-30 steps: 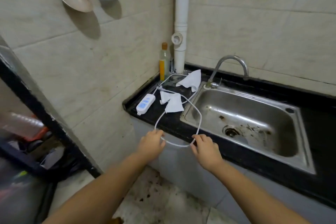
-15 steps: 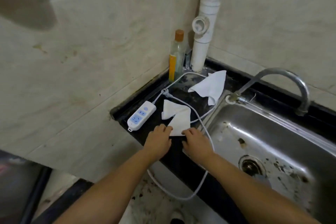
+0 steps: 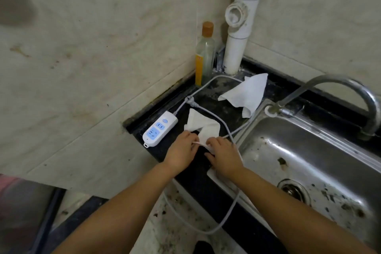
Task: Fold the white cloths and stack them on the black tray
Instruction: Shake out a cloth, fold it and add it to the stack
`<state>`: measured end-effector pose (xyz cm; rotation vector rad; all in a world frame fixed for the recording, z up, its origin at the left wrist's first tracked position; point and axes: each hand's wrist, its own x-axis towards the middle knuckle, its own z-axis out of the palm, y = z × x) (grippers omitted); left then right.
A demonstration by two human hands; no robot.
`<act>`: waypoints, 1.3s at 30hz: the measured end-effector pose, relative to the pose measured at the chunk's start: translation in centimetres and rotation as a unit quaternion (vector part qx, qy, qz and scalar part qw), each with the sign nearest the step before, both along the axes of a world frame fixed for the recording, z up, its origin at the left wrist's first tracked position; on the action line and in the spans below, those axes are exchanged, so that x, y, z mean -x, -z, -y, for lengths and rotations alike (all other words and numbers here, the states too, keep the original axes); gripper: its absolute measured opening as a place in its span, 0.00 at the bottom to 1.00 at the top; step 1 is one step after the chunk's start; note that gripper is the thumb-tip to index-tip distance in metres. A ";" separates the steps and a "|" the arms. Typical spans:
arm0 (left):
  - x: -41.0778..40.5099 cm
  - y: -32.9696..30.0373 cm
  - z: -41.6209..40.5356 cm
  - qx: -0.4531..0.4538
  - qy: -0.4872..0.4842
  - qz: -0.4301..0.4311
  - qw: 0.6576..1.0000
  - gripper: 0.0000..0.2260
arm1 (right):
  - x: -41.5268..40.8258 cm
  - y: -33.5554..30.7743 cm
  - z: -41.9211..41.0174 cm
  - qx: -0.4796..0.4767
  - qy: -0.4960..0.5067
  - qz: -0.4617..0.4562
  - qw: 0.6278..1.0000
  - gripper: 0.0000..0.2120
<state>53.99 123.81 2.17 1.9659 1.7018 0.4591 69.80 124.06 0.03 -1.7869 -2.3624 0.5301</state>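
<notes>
A crumpled white cloth (image 3: 201, 125) lies on the black counter (image 3: 224, 109) beside the sink. My left hand (image 3: 181, 151) and my right hand (image 3: 223, 154) are at its near edge, and both pinch that edge and lift it slightly. A second white cloth (image 3: 246, 94) lies loosely further back, near the tap base. No black tray is in view.
A white and blue power strip (image 3: 159, 129) lies left of the near cloth; its grey cable (image 3: 224, 128) loops across the counter and hangs over the front edge. A bottle (image 3: 205, 55) and a white pipe (image 3: 239, 33) stand in the corner. The steel sink (image 3: 309, 163) and tap (image 3: 350, 93) are on the right.
One second ago both hands held the hanging cable loop at the counter front. They let it go, moved forward to the near cloth, and now pinch its edge. The camera came closer.
</notes>
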 end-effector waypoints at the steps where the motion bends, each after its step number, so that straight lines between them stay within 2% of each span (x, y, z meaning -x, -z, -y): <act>1: -0.2 -1.0 0.1 -0.004 0.004 0.029 1.000 0.07 | 0.2 -0.8 0.2 -0.019 -0.001 -0.017 1.000 0.14; 4: -0.6 -3.6 0.7 -0.041 0.014 0.105 0.993 0.04 | 0.5 -3.2 1.1 -0.074 0.017 -0.094 0.993 0.09; 8: -0.2 -7.2 2.4 -0.019 0.015 0.173 0.985 0.06 | -0.3 -7.5 3.9 -0.072 0.075 -0.203 0.974 0.09; 16: -1.7 -12.7 9.6 0.002 0.102 0.266 0.958 0.12 | -2.0 -12.1 13.8 -0.144 0.145 -0.273 0.940 0.12; 19: -3.5 -13.7 12.4 -0.003 0.127 0.263 0.956 0.08 | -2.9 -13.6 19.3 -0.155 0.178 -0.281 0.930 0.12; 23: -8.7 -14.9 16.5 -0.015 0.212 0.260 0.942 0.06 | -6.1 -14.9 26.6 -0.152 0.252 -0.274 0.916 0.10; 30: -20.0 -17.8 26.1 0.034 0.371 0.272 0.888 0.06 | -14.2 -16.3 38.7 -0.170 0.412 -0.266 0.854 0.06; 33: -25.1 -19.0 30.3 0.049 0.430 0.261 0.863 0.06 | -18.3 -15.7 44.0 -0.156 0.466 -0.257 0.832 0.09; 39: -36.5 -20.2 39.7 0.061 0.465 0.271 0.841 0.07 | -28.5 -15.1 58.3 -0.163 0.580 -0.248 0.759 0.10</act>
